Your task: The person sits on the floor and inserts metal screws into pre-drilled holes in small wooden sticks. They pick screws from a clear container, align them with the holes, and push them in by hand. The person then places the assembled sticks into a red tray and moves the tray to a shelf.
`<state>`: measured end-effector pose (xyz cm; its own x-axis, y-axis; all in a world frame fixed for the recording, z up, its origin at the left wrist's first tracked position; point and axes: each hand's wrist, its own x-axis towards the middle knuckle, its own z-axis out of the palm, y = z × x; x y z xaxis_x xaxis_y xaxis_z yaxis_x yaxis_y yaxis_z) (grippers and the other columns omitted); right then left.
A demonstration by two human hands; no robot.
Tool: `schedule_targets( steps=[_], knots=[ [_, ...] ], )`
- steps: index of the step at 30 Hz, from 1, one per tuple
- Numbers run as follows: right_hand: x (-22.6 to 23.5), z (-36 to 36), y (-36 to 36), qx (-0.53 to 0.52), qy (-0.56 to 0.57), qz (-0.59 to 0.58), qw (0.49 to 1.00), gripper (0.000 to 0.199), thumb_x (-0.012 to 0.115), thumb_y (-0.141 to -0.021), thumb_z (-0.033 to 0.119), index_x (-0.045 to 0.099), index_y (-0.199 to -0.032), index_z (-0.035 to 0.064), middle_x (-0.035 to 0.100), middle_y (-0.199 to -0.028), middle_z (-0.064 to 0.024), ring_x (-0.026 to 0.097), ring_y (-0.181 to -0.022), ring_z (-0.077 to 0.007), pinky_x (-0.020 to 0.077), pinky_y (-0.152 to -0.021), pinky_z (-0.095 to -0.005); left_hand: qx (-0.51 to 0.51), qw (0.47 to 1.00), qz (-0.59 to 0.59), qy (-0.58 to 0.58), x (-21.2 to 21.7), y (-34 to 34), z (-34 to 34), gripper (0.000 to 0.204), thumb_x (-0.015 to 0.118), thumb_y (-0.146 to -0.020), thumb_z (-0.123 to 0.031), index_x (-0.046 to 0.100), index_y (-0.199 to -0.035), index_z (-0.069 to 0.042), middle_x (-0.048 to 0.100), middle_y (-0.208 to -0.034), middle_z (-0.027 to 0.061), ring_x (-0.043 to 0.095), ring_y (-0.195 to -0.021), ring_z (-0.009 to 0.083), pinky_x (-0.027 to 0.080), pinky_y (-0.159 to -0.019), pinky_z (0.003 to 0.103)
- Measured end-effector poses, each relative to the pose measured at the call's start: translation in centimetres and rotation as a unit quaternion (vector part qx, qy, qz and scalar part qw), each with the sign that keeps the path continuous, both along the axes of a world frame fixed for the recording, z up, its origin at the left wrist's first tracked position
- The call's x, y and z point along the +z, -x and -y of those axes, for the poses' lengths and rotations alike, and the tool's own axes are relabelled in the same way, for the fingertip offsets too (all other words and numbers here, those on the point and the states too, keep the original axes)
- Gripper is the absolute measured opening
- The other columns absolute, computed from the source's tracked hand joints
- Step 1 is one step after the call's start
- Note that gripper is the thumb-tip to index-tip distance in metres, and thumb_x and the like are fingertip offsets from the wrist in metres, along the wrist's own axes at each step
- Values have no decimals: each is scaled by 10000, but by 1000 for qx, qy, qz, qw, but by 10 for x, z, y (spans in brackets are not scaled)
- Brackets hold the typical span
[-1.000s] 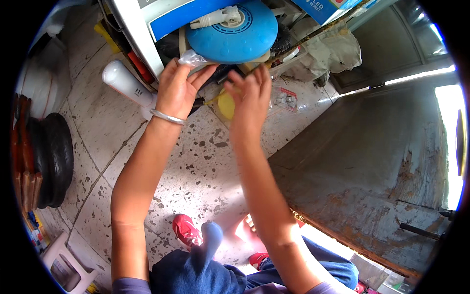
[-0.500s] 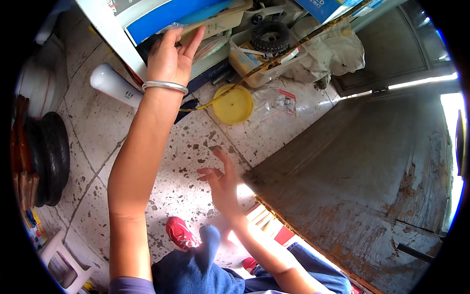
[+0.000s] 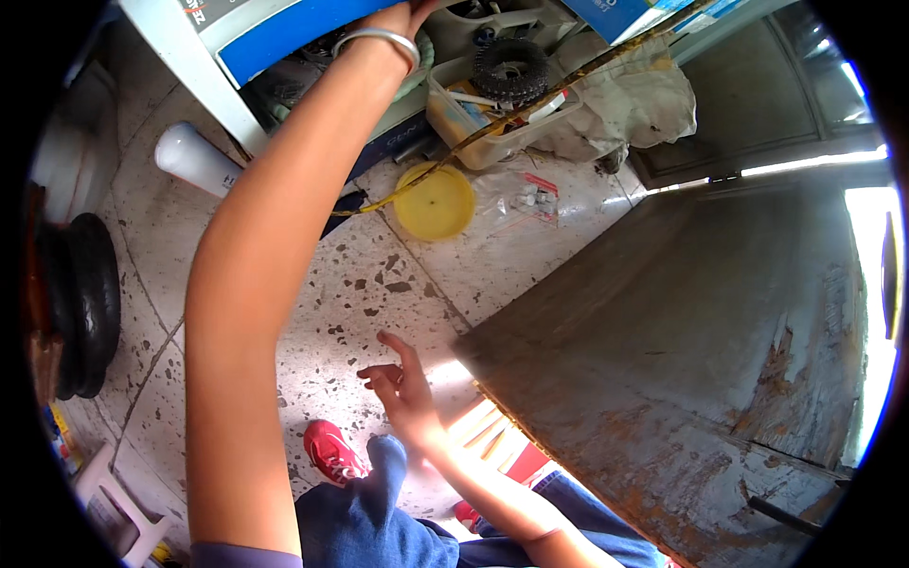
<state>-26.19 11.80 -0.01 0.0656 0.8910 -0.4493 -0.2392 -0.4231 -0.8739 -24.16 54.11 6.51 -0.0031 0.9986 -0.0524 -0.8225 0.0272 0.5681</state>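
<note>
My left hand, a silver bangle on its wrist, reaches up to the shelf unit at the top edge. Its fingers are mostly cut off by the frame, so their grip cannot be made out. Beside the wrist lies a blue flat box or panel, and a pale green tube-like thing shows below it. Low in the middle, my right hand hangs above the speckled floor, fingers apart and bent a little, with nothing in them.
A clear plastic bin holding a small knobby tyre stands right of the shelf. Nearby are a yellow round dish, a white cylinder and a plastic bag. A worn wooden door fills the right; black tyres stand left.
My left hand has moved up and right, farther into the shelf area. The beige tray it was beside no longer shows. My right hand has sunk slightly, and the view has shifted a little.
</note>
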Motion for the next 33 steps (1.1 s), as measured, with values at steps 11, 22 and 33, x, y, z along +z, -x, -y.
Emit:
schedule_targets(
  steps=[11,22,33],
  knots=[
    [-6,10,-1,34,6,-3,999,471,521,-940,88,312,-1359,37,408,-1352,-130,605,-1005,-176,497,-847,-321,24,977,-208,-41,-35,-5,-5,218,621,-887,-197,544,-997,-25,609,-1005,127,636,-770,226,559,-787,328],
    [-3,13,0,24,-15,29,999,448,495,-916,15,335,-1334,2,446,-1301,-154,626,-969,-188,508,-816,-310,-273,878,-351,180,-50,-29,101,360,679,-824,-349,552,-944,-34,599,-848,75,611,-670,174,546,-619,366],
    [30,19,-12,20,-19,52,998,448,520,-927,60,345,-1336,5,480,-1262,-145,617,-988,-181,490,-827,-312,-206,947,-184,163,7,23,209,127,589,-859,-103,541,-895,9,593,-872,87,647,-807,219,585,-697,391]
  ],
)
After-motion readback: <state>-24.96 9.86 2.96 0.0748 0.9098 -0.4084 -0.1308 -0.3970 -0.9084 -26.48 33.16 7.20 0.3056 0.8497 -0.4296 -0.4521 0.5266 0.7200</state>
